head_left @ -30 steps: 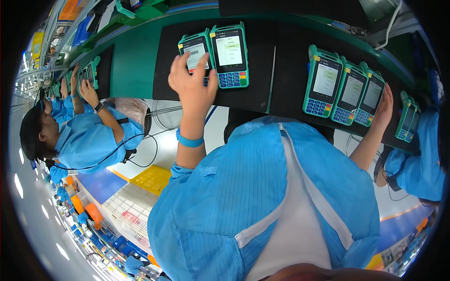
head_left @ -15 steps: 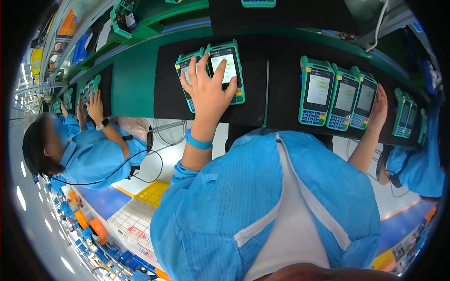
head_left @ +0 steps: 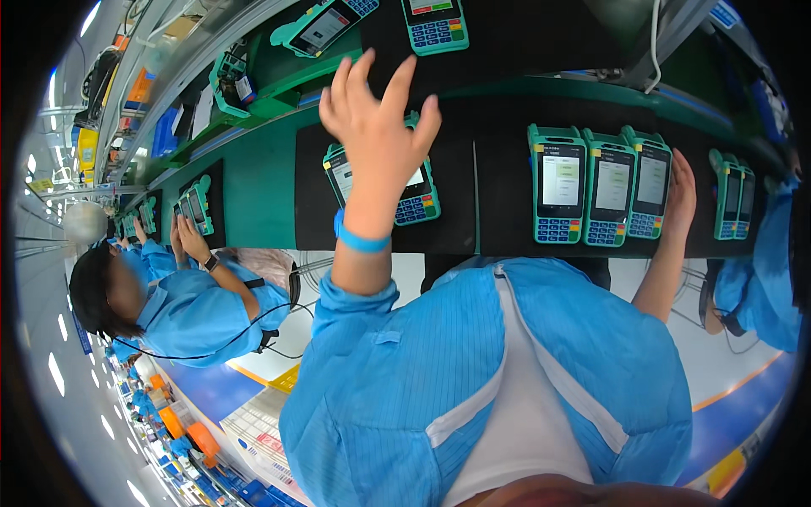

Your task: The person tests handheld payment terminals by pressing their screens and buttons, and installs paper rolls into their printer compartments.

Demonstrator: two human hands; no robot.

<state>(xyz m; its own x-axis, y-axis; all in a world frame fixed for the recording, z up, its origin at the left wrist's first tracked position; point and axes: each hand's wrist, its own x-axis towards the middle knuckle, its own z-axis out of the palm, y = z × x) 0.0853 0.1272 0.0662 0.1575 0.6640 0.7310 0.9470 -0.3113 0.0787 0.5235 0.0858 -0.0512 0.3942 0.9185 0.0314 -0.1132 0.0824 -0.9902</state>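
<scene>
Two teal terminals (head_left: 384,182) lie side by side on the black mat (head_left: 498,152) of the counter (head_left: 253,182), straight ahead of the person and mostly covered by the left hand (head_left: 376,127). That hand hovers over them with fingers spread and empty, its grip open, a blue band (head_left: 361,239) on the wrist. Further right, three more terminals (head_left: 604,194) sit in a tight row with lit screens and keypads toward the person; the right hand (head_left: 680,194) rests flat at the outer edge of the last one, touching its side, fingers loose and not closed around it. Another pair of terminals (head_left: 735,207) lies beyond that, near the rim. On the raised shelf (head_left: 279,80) behind the mat, two more terminals (head_left: 435,21) rest. To handle the near pair well, I judge the left hand should come down squarely, take one unit by its sides rather than its screen, and lift clear without nudging its neighbour, which lies just beside it; the right hand can steady the row so nothing slides on the mat. At the left a co-worker (head_left: 186,308) in a blue coat works at another set of terminals.
</scene>
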